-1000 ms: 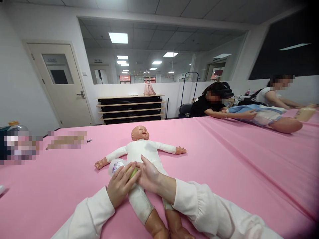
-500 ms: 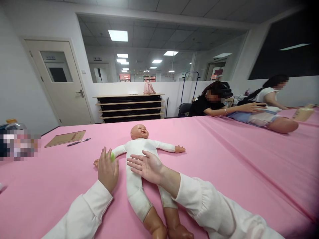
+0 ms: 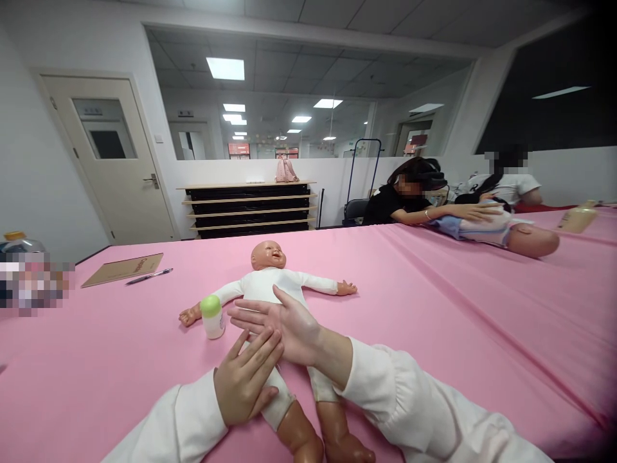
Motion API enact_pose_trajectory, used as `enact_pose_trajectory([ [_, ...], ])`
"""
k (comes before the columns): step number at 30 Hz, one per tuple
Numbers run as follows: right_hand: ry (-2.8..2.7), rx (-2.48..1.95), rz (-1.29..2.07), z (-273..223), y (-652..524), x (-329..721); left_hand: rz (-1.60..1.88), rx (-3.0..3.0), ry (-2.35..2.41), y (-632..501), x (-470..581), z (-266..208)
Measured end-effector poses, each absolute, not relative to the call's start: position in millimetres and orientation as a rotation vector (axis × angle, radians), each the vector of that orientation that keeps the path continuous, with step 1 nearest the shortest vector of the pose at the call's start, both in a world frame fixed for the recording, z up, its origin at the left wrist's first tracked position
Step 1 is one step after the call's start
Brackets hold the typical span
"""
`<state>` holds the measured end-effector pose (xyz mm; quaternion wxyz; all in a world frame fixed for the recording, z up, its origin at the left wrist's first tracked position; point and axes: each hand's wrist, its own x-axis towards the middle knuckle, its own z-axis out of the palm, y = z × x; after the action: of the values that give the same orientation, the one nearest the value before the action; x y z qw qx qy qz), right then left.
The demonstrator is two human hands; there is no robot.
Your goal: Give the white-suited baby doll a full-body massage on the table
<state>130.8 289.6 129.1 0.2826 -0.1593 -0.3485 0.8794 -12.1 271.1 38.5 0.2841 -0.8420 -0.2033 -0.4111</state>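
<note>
Green-capped bottle (image 3: 213, 318) now stands on the worktop (image 3: 409, 315), leaving flat-fingered left hand (image 3: 248, 378) and spread right hand (image 3: 294, 329) free.

Right now my right hand (image 3: 284, 328) blots out much of the belly on the baby doll with the white cloth body (image 3: 274, 283), and my left hand (image 3: 250, 379) covers part of a thigh. Are my left fingers touching my right palm? Can't tell! The doll's feet run off the bottom edge, my white cloth sleeves (image 3: 166, 421) too. On the small translucent jar with the green lid (image 3: 213, 318), the label's print is too small to read. Far left, blurring swallows the clear orange-capped plastic bottle's lower part (image 3: 31, 247).
</note>
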Motion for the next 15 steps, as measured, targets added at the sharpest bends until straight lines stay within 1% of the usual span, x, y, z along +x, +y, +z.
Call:
enact_pose_trajectory([
  [4,-0.96,-0.458,2.382,126,284,125,-1.098,-2.265,-0.488,267,-10,34],
  [10,-0.891,-0.519,2.332,125,277,118,-1.155,-2.127,-0.739,270,-11,32],
  [15,-0.911,-0.378,2.377,135,289,132,-1.153,-2.167,-0.719,267,-10,36],
])
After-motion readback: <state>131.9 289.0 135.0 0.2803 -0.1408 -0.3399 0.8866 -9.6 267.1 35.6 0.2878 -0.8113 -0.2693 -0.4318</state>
